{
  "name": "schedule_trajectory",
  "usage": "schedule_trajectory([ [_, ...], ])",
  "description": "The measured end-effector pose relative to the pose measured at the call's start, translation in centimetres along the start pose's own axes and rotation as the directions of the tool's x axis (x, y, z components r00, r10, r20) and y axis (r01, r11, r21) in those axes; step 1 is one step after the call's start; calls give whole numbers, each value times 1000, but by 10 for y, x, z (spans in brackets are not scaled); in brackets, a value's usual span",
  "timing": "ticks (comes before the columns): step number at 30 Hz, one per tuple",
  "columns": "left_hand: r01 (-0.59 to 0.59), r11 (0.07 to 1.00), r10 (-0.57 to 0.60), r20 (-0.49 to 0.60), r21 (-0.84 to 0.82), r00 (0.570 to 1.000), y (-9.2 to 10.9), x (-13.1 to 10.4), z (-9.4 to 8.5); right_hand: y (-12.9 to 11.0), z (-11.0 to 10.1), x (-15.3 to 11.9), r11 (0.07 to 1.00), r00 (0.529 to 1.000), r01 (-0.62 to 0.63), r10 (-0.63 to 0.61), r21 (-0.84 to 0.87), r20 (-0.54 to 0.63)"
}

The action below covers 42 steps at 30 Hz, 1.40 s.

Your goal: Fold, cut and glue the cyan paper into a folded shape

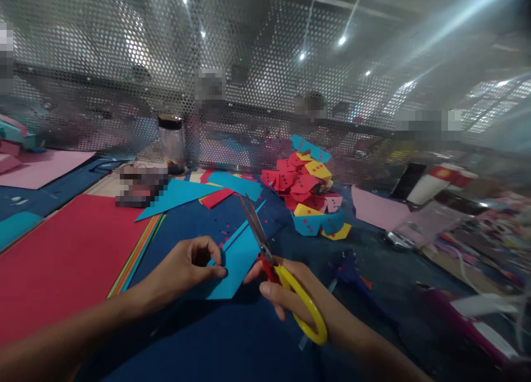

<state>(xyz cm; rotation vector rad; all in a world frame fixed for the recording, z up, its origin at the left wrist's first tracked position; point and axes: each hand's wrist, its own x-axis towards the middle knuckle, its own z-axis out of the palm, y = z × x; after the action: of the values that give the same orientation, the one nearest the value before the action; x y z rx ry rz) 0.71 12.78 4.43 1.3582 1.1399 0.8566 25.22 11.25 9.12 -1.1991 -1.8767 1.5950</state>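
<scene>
Between finger and thumb, my left hand [199, 266] pinches a piece of blue paper [243, 257] just above the dark blue table top. A narrow blue strip runs along the paper's upper edge, with a dark gap beside it. In my right hand [286, 290] is a pair of scissors [269, 254] with a yellow and red handle. Its blades point up and away from me, slightly apart, and cross over the blue paper's right part. Whether the blades touch the paper I cannot tell. Small red scraps [227, 231] lie behind the paper.
Red sheets [78, 260] over other colours are stacked at left. A pile of cut, folded pieces [305, 182] stands beyond the scissors, before a perforated metal screen [249, 83]. A lidded jar [171, 144] is at the back; a dark blue tool [357, 277] lies at right.
</scene>
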Motion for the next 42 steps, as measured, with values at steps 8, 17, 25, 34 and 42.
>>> schedule_trajectory([
  [8, -41, 999, 41, 41, -10, 998, -2, -2, -1, 6, 2, 1, 997, 996, -63, 65, 36, -53],
  [17, -5, 991, 5, 0, -133, 1000, -5, 0, -1, 12, 7, 3, 998, 994, -66, 65, -12, -83],
  [25, 174, 949, -145, 126, -262, 981, -5, 0, 0, 10, 10, 4, 997, 993, -76, 75, -3, -87],
  [34, 110, 973, -81, 144, -205, 986, -8, 0, 3, 7, 16, 2, 995, 993, -99, 99, -4, -70],
  [42, 122, 984, -111, 95, -126, 989, -8, 1, 2, 7, 15, 2, 995, 994, -96, 95, -12, -46],
])
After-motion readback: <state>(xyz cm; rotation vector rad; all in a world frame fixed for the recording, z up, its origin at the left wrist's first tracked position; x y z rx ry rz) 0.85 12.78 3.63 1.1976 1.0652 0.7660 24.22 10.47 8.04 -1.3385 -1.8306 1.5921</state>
